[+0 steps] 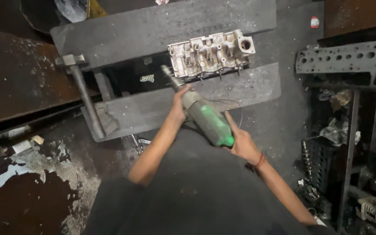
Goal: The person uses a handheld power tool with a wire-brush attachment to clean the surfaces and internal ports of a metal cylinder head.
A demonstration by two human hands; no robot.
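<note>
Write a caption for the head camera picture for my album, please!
Both hands, left and right, aim a green power tool at a metal engine head resting on a dark workbench.

grimy dark metal workbench [153,30] with open gap in middle; aluminium cylinder head [209,54] lies across the gap, long-handled hammer [83,93] rests at its left edge.

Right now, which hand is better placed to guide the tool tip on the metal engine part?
Left, probably. The left hand grips the front of the green power tool, closest to its tip at the cylinder head. The right hand holds the rear end, farther away.
</note>
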